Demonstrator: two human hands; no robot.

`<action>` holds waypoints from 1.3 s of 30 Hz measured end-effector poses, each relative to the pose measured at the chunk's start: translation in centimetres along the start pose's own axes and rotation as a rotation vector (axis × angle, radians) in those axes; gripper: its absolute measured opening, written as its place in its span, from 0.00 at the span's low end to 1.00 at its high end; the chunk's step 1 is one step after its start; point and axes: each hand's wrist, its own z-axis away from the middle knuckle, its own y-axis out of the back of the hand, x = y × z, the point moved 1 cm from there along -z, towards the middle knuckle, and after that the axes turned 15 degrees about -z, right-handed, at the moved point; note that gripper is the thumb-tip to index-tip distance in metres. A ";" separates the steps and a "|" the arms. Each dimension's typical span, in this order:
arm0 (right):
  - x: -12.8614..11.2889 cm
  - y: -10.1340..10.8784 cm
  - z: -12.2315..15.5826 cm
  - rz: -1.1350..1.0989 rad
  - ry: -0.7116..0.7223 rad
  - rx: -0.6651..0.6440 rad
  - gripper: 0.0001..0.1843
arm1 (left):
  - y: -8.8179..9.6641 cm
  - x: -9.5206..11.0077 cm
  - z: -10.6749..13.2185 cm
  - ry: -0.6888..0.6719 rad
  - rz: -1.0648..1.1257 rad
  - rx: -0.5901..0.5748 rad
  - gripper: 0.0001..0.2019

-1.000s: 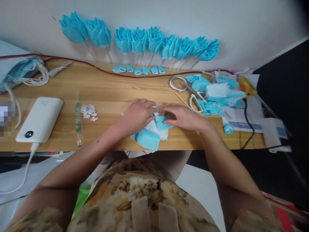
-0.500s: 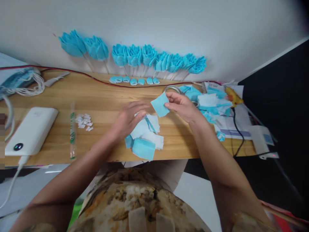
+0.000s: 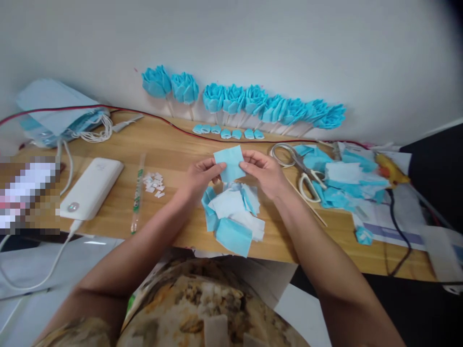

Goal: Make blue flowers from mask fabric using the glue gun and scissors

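Observation:
A small light-blue fabric square [image 3: 229, 163] is held up above the wooden table [image 3: 170, 149]. My left hand [image 3: 201, 177] pinches its left edge and my right hand [image 3: 263, 172] pinches its right edge. Directly below the hands lies a loose pile of blue and white cut pieces [image 3: 233, 217] near the table's front edge. My forearms reach in from the bottom of the view.
Blue fabric flowers on sticks [image 3: 246, 101] lean on the wall, with small blue rolls [image 3: 227, 132] before them. White-handled scissors [image 3: 300, 168], a scrap heap [image 3: 343, 180] and a yellow glue gun [image 3: 387, 168] lie right. A white power bank [image 3: 92, 188], small white bits [image 3: 154, 183] and masks [image 3: 61, 115] lie left.
My right hand picked one blue square out of the pile and raised it. My left hand then left the pile and took hold of the square's other edge.

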 end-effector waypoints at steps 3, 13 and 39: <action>0.9 0.9 0.3 -0.027 -0.029 0.049 0.24 | 0.1 -0.2 -0.2 0.028 0.033 -0.031 0.15; 0.5 0.5 0.9 0.042 0.047 -0.025 0.19 | -0.1 0.3 0.1 -0.063 -0.117 -0.034 0.10; -3.4 2.0 2.8 0.506 0.391 0.025 0.11 | 1.0 -0.5 -0.4 -0.273 -0.153 0.210 0.15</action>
